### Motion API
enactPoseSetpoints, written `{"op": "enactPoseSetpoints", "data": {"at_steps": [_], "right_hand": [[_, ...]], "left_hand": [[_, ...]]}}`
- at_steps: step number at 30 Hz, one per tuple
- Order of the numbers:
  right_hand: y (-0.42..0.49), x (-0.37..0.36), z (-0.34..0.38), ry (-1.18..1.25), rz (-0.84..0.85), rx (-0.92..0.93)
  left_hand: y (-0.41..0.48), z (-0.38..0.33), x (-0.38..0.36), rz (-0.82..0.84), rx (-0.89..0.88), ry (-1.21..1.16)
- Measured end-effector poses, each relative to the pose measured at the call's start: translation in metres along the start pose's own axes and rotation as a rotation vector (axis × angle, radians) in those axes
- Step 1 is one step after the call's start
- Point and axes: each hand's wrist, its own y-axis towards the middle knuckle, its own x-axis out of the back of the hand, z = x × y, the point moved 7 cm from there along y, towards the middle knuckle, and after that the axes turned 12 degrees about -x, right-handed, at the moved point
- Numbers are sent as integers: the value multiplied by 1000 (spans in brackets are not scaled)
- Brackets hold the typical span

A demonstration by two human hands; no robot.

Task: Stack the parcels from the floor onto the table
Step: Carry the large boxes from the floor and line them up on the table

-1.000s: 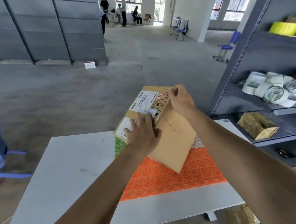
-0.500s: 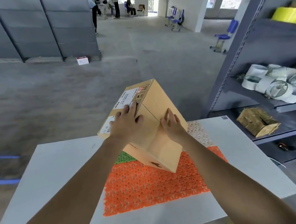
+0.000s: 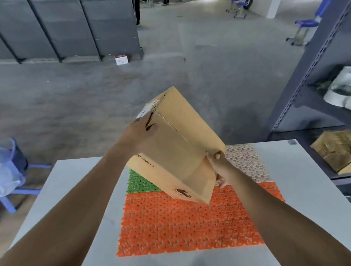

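Left hand curled over the labelled upper edge and right hand pinching the lower corner hold the parcel steeply tilted over the orange mat on the tabletop, so these slim grips could let it pivot, slip and land corner-first.

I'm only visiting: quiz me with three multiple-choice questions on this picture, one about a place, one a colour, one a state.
1. Where is the box? A. on the floor B. over the table C. on a shelf
2. What colour is the largest mat? A. blue B. black C. orange
3. How does the box sit? A. tilted B. flat C. torn open
Answers: 1 B, the left hand and right hand hold it above the table; 2 C, it outspreads the green mat and pale mat; 3 A, one corner points down.
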Motion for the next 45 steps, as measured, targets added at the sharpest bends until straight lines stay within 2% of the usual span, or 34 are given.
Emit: {"op": "enactPoseSetpoints", "data": {"at_steps": [2,5,9,12,16,22,32,38,42,45], "right_hand": [[3,-3,-1,70,18,-13],[6,-5,14,95,-34,92],[-2,5,42,20,-188,234],[-9,17,61,-55,-263,290],[-12,23,74,-108,-305,258],[-17,23,78,-189,-335,275],[-19,13,86,-149,-308,308],[-17,2,77,-258,-307,335],[-18,-19,64,-370,-252,346],[-14,-24,61,-363,-252,304]], "left_hand": [[5,8,1,-8,12,10],[11,29,6,-30,54,-29],[14,71,5,-4,121,-176],[16,100,-5,-14,239,-317],[12,130,-16,-38,383,-447],[3,146,-34,64,399,-574],[-10,153,-34,21,458,-727],[-15,157,-43,85,404,-506],[-22,162,-50,11,446,-423],[-28,168,-54,-10,508,-394]]}}
